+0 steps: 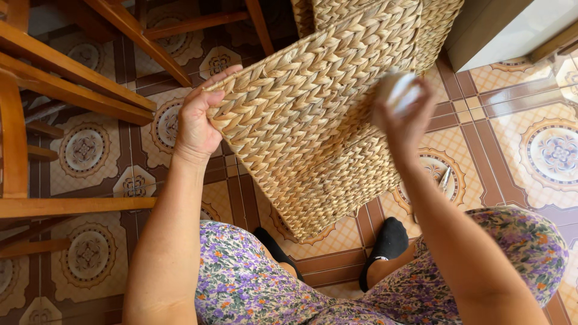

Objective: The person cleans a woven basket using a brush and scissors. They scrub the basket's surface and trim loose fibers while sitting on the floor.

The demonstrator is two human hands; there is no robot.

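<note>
A woven straw basket (pixel 301 114) of pale tan braid is tilted up in front of me above the tiled floor. My left hand (pixel 197 120) grips its upper left corner, thumb over the edge. My right hand (pixel 404 111) is raised against the basket's right side and is closed on a small white object (pixel 402 90), blurred by motion; what it is cannot be told.
More woven baskets (pixel 433 30) stand behind at the top. Wooden chair legs and rails (pixel 72 90) fill the left side. A pale cabinet (pixel 494 30) is at top right. A small metal tool (pixel 445 179) lies on the patterned floor tiles near my knees.
</note>
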